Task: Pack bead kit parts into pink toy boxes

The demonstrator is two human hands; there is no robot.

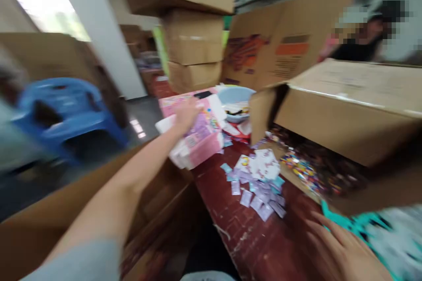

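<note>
Pink packet stack (198,140) at far left edge of red table (250,241), overhanging corner. Left hand (187,114) stretched out on top of stack, fingers laid over it; blur hides whether gripping or just resting. Right hand (343,250) near bottom edge, flat on table, fingers spread, touching teal-and-white packaging (382,237), likely bracing during reach. Loose purple sachets (257,184) scattered mid-table. Blue bowl (235,101) behind stack, contents unclear. Open cardboard box (346,109) tipped at right, small colourful items (303,169) inside, smeared. Blue plastic chair (66,109) left. Whole frame motion-blurred.
</note>
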